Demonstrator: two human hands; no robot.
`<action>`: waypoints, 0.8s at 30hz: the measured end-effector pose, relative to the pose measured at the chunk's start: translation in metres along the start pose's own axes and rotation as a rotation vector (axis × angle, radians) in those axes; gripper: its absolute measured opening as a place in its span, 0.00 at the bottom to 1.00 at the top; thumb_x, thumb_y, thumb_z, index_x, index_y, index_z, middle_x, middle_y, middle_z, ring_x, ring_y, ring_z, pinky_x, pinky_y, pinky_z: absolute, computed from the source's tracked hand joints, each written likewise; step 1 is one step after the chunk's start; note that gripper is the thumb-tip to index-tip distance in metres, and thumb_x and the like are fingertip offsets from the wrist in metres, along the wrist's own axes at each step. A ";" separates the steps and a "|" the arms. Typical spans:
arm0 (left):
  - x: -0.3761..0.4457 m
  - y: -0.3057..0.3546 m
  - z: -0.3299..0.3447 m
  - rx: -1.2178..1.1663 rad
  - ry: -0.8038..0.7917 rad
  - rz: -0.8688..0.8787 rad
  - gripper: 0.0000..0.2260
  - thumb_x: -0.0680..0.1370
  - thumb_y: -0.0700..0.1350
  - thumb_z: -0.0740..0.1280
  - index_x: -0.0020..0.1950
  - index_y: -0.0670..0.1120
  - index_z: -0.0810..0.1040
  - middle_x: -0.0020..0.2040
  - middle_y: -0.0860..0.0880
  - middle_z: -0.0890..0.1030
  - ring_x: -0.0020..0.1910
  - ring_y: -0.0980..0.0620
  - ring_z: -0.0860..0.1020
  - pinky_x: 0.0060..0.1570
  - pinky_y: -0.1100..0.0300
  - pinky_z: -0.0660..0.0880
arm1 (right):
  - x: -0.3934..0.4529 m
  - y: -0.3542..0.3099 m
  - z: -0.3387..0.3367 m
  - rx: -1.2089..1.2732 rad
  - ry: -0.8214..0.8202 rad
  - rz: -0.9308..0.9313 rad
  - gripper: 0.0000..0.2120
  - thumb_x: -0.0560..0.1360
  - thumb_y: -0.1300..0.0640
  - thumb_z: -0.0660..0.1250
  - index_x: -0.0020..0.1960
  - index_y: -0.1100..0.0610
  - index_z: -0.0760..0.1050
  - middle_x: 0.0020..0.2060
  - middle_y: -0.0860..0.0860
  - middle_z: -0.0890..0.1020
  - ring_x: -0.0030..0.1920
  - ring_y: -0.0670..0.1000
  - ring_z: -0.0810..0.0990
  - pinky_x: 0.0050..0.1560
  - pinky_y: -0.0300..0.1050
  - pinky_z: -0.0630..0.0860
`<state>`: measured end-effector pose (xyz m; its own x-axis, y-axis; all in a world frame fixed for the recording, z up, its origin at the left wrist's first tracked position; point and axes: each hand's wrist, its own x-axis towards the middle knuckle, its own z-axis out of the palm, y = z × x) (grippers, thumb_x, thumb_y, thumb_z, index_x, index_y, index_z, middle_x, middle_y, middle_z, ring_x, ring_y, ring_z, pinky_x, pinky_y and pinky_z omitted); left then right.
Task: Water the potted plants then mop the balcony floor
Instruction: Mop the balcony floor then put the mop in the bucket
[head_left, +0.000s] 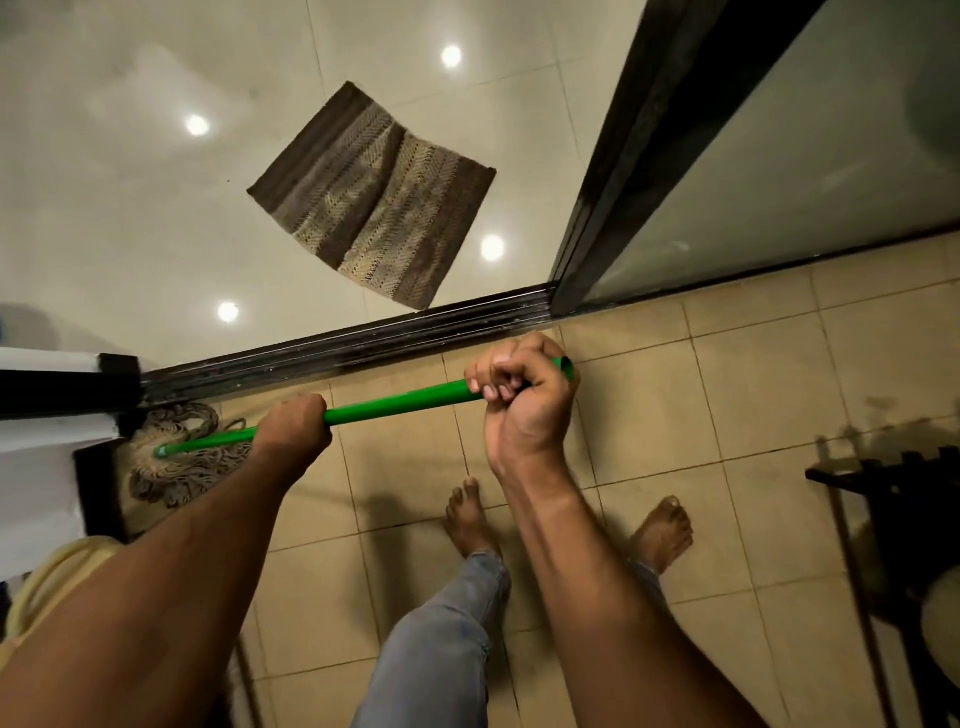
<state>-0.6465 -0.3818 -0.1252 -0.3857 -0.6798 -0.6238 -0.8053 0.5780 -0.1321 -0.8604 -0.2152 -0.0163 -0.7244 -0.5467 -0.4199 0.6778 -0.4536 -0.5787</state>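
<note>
Mop head left, mat beyond door track.

A mop with a green handle slants low across the tan tiled balcony floor. Its stringy, grey-brown head lies spread on the tiles at the left, just beside the door track.

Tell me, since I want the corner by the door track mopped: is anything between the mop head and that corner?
Nothing visible. The mop head already lies in the corner, against the sliding door track, with left hand and right hand gripping the green handle.
</note>
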 end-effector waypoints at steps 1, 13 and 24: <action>0.001 0.000 -0.001 -0.003 -0.004 -0.007 0.03 0.77 0.45 0.64 0.44 0.48 0.73 0.37 0.50 0.73 0.35 0.50 0.74 0.33 0.55 0.72 | 0.003 0.001 0.001 0.000 0.003 0.006 0.12 0.63 0.68 0.62 0.27 0.58 0.61 0.21 0.52 0.61 0.22 0.49 0.61 0.29 0.45 0.63; -0.004 0.108 -0.002 0.036 -0.019 -0.024 0.02 0.77 0.44 0.64 0.47 0.46 0.75 0.39 0.49 0.75 0.37 0.50 0.75 0.34 0.55 0.73 | 0.033 -0.084 -0.070 0.044 0.059 0.038 0.14 0.63 0.71 0.60 0.26 0.58 0.61 0.19 0.51 0.61 0.22 0.49 0.60 0.30 0.45 0.62; -0.019 0.366 -0.033 0.017 0.014 0.025 0.03 0.77 0.43 0.64 0.47 0.45 0.76 0.41 0.45 0.78 0.38 0.46 0.75 0.35 0.53 0.75 | 0.096 -0.292 -0.199 0.124 0.138 -0.057 0.13 0.62 0.70 0.59 0.26 0.56 0.59 0.20 0.51 0.59 0.22 0.48 0.58 0.30 0.44 0.61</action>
<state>-0.9485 -0.1721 -0.1358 -0.4122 -0.6713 -0.6159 -0.7876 0.6025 -0.1295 -1.1534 0.0053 -0.0269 -0.7668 -0.4199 -0.4856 0.6392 -0.5687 -0.5176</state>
